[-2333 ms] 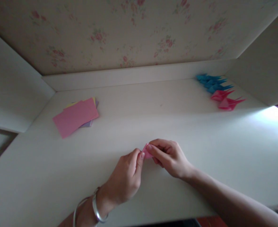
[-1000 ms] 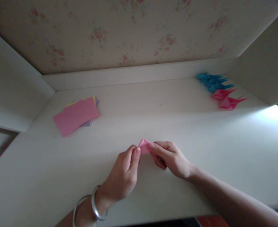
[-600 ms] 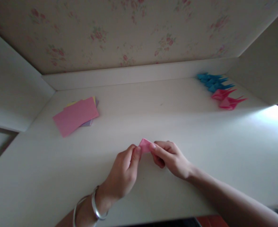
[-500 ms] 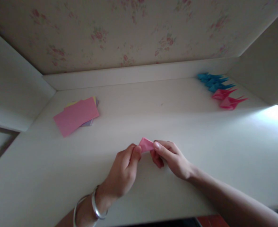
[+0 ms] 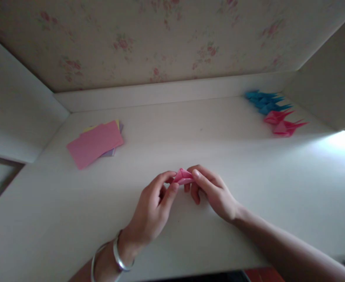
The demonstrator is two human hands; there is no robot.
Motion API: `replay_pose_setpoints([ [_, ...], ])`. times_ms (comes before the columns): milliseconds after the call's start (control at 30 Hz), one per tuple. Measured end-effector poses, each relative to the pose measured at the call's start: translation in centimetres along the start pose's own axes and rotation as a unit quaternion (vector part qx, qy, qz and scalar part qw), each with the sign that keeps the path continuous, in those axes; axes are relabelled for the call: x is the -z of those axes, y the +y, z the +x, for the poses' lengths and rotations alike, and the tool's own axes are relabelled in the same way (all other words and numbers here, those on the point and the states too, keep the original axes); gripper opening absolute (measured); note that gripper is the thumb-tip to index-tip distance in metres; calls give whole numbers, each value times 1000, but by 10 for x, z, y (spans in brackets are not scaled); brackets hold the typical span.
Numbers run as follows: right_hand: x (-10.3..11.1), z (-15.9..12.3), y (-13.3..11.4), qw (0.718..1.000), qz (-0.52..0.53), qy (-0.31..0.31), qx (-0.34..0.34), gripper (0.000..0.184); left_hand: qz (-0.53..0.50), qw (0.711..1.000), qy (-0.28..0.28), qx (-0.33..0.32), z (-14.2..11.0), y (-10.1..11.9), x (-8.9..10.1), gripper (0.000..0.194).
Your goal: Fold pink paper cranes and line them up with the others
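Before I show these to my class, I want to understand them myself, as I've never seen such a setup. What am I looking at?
There is no machine here, only a person's two bare hands. Every picture comes from one camera worn on that person's head, looking forward and down, so left and right match the wearer's own.

On the white surface, a small stack of paper sheets lies at the left, pink on top with yellow and purple edges peeking out. At the far right sit blue folded figures and two pink folded figures.

In the middle, the left hand and right hand hold opposite ends of a small folded pink paper.
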State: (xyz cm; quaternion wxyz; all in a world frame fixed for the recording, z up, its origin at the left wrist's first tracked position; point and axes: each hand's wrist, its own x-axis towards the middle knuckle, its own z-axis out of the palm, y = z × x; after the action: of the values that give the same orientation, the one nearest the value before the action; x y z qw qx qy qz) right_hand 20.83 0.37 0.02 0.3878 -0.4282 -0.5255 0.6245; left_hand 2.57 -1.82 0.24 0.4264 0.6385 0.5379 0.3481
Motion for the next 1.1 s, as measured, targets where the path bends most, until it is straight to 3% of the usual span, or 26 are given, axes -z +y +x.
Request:
replay_pose_setpoints([
  [233,-2,-1,-1,998,31,44,16,20,-35,999,-11,17,-4,4,1,26],
  [500,2,-4,3,999,-26,25,36,19,-57,998,-15,-14,1,6,8,19],
  [700,8,-3,-1,986,-152,-27,68,21,51,995,14,-87,6,4,11,14],
  [833,10,-1,-1,975,-190,-19,112,20,98,986,25,-130,7,1,10,12],
  [1100,11,1,5,963,-232,-7,139,19,135,975,24,-175,9,-4,13,13],
])
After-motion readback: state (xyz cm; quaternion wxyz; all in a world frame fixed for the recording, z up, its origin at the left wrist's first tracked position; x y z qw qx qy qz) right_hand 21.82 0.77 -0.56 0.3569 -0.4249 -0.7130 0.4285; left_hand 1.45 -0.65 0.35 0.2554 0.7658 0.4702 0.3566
